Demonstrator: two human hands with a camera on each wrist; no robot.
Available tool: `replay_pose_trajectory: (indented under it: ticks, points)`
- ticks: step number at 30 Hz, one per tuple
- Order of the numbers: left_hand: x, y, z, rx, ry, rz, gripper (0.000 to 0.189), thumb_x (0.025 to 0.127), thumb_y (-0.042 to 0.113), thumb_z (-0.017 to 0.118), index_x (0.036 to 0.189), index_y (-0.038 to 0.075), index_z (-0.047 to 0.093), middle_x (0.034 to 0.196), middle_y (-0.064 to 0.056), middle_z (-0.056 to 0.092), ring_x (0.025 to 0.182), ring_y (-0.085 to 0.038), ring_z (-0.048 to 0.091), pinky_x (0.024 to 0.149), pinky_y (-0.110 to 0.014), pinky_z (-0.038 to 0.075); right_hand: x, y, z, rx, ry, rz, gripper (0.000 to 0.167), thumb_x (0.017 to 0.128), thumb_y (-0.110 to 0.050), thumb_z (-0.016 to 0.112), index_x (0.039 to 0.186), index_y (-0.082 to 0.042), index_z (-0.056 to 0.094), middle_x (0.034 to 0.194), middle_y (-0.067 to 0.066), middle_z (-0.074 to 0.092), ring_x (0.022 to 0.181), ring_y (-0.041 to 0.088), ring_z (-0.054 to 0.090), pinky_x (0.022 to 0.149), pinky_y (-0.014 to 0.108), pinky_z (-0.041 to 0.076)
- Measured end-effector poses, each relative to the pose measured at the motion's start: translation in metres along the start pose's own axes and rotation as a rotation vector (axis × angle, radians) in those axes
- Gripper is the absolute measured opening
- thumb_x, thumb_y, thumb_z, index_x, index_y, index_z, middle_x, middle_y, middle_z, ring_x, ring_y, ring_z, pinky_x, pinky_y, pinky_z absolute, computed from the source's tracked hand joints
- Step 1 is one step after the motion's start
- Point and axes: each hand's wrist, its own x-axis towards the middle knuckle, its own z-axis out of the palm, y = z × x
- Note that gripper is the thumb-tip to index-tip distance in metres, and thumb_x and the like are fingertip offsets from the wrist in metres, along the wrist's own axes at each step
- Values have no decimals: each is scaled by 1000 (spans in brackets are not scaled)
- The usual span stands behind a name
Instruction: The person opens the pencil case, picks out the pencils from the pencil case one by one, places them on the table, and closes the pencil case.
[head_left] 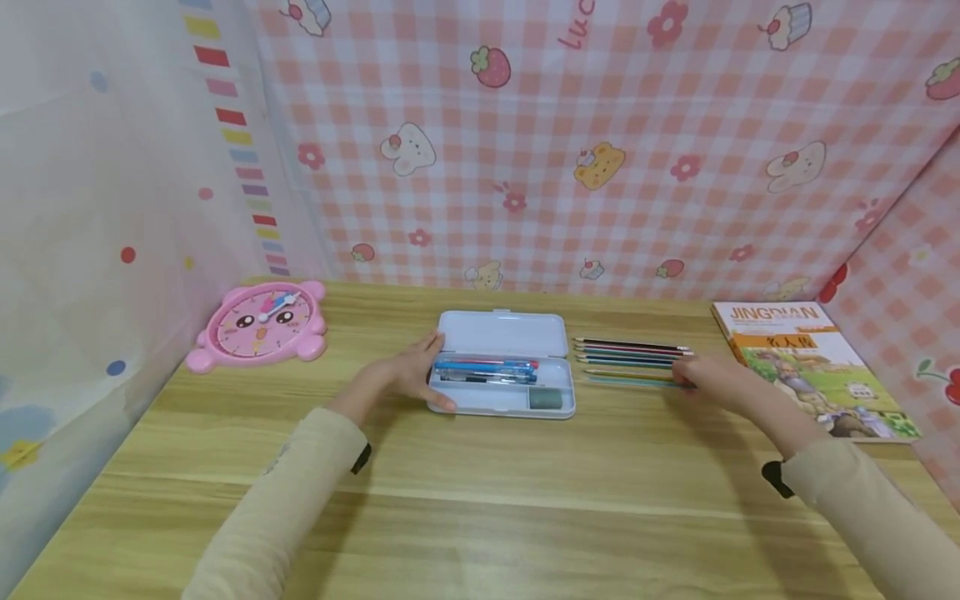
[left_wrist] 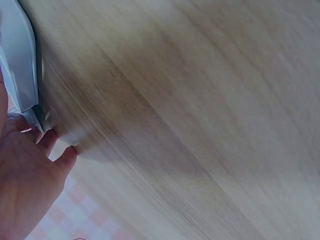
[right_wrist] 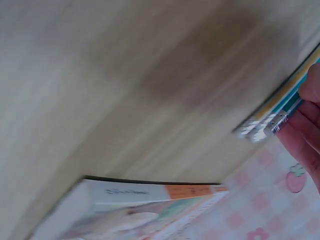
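A white pencil case (head_left: 501, 333) lies with its lid folded back. Blue and clear pens (head_left: 487, 368) fill its rear compartment, and a grey-green eraser (head_left: 545, 398) sits in the front right one. My left hand (head_left: 411, 371) spreads against the case's left end, thumb along the front corner, other fingers by the hinge side. To the right of the case, several pencils (head_left: 626, 357) lie side by side, tips to the left. My right hand (head_left: 708, 379) pinches one pencil (right_wrist: 290, 104) near its ferrule end; the fingers partly hide it.
A pink bear-shaped toy clock (head_left: 258, 325) lies at the back left. At the right, a book (head_left: 825, 367) with a colourful cover lies beyond my right wrist. A checked pink cloth (head_left: 540, 167) hangs along the table's back edge.
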Motion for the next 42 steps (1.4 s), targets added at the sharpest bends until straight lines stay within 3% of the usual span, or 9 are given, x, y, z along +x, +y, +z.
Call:
replay_pose_trajectory:
  ticks: [6,15,20,27,30,34,39,42]
  points:
    - [0,0,0,2,-7,-10,122,68,58,70,146,2,-7,154,-14,-12,142,-31,-5,116,-46,8,-5,11,11,11,60,-33,40,67,5,67,62,-13,32,64,-7,24,58,7,23,55,22,18]
    - [3,-2,2,23,-3,-14,122,68,59,69,146,3,-7,154,-13,-12,142,-31,-4,116,-45,9,0,14,14,30,-3,36,36,72,9,57,64,-13,29,67,-3,27,58,10,25,55,23,17]
    - [4,-2,1,24,-6,-16,123,67,60,69,146,4,-8,154,-14,-13,142,-31,-5,116,-45,9,3,13,14,27,-6,74,24,76,7,57,65,-11,44,68,0,42,58,11,33,53,23,24]
    - [4,-4,1,15,-1,-21,123,67,59,70,146,4,-7,154,-14,-12,142,-31,-4,116,-45,9,16,10,5,81,-59,158,10,78,-2,67,75,-2,57,71,7,55,60,15,48,52,29,39]
    - [3,-3,1,8,-5,-26,124,67,59,70,146,4,-8,154,-14,-12,142,-31,-4,116,-45,9,27,3,-2,211,-10,212,13,79,-6,68,82,4,60,72,10,61,65,17,55,57,32,47]
    - [2,-4,0,13,-3,-32,123,67,59,70,146,4,-8,154,-14,-12,142,-31,-5,116,-45,9,50,-17,-10,479,35,326,24,83,-17,66,93,5,65,82,14,67,73,18,61,65,32,51]
    - [1,-2,0,17,3,-21,123,68,58,70,146,2,-7,153,-15,-11,142,-32,-4,116,-45,9,86,-42,-13,848,-47,502,38,89,-22,59,112,7,60,103,22,65,81,17,66,74,30,55]
    - [0,0,1,13,4,-9,122,68,56,71,145,1,-7,153,-16,-11,142,-32,-4,116,-45,8,102,-52,-12,983,-67,595,42,90,-20,57,118,11,54,105,23,65,81,14,68,78,31,55]
